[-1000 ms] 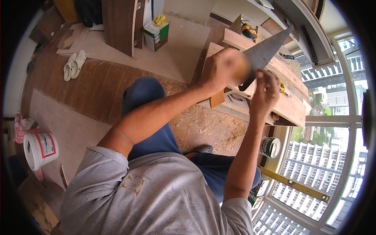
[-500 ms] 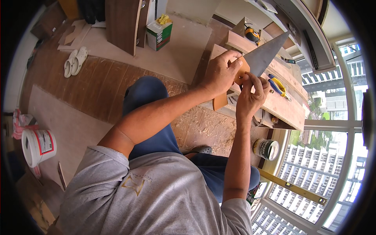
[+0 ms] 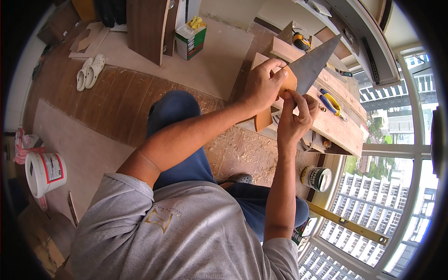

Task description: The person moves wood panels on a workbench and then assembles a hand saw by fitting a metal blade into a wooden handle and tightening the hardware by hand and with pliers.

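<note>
A hand saw with a dark grey tapered blade and an orange-brown handle is held up over the wooden boards, its tip pointing to the far right. My left hand grips the handle, thumb and fingers closed around its upper part. The handle's lower end sticks out below that hand. Close by on the right, my right hand has thumb and fingertips pinched together against the handle where it meets the blade. Whatever lies between those fingertips is too small or hidden to make out.
Stacked boards carry blue-and-yellow pliers and a tape measure. A paint can and a yellow spirit level are by the window. Wood shavings litter the floor; a white bucket stands left.
My right hand has shifted slightly left and nearer, still pinched at the handle. The blade's tip has swung a little to the left. My left hand keeps its grip.
</note>
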A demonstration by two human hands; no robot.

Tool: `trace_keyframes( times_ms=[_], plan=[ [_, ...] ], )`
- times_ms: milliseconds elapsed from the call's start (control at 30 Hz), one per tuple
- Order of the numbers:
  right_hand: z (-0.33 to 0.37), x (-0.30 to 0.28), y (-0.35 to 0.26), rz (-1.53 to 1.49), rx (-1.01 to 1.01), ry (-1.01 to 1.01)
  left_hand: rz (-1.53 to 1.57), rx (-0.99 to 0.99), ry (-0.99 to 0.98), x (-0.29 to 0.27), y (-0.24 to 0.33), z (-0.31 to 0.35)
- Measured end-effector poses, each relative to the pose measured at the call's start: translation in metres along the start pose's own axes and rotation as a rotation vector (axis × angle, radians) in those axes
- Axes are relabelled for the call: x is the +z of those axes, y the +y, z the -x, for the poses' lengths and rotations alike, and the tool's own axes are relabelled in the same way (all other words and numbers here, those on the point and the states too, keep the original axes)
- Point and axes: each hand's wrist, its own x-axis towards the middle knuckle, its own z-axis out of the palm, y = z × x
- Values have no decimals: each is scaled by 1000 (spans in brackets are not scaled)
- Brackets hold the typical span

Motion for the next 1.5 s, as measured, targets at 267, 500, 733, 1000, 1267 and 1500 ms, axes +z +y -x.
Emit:
trace_keyframes(
  times_ms=[267,500,733,1000,1267,1500],
  plan=[
    [-12,-4,-16,67,76,-137,-92,124,28,1,-23,-6],
    [-30,-23,-17,10,363,-259,19,-47,-68,7,-2,2],
    [-68,-59,80,303,342,-265,271,-184,-79,-4,-1,-11],
    [-31,-40,179,598,27,-541,376,-260,-185,-2,-5,-6],
    [-55,-35,149,524,114,-558,415,-267,-259,-14,10,-2],
    [-59,-54,75,-540,601,-330,966,-528,-432,-4,11,-5]
  ],
)
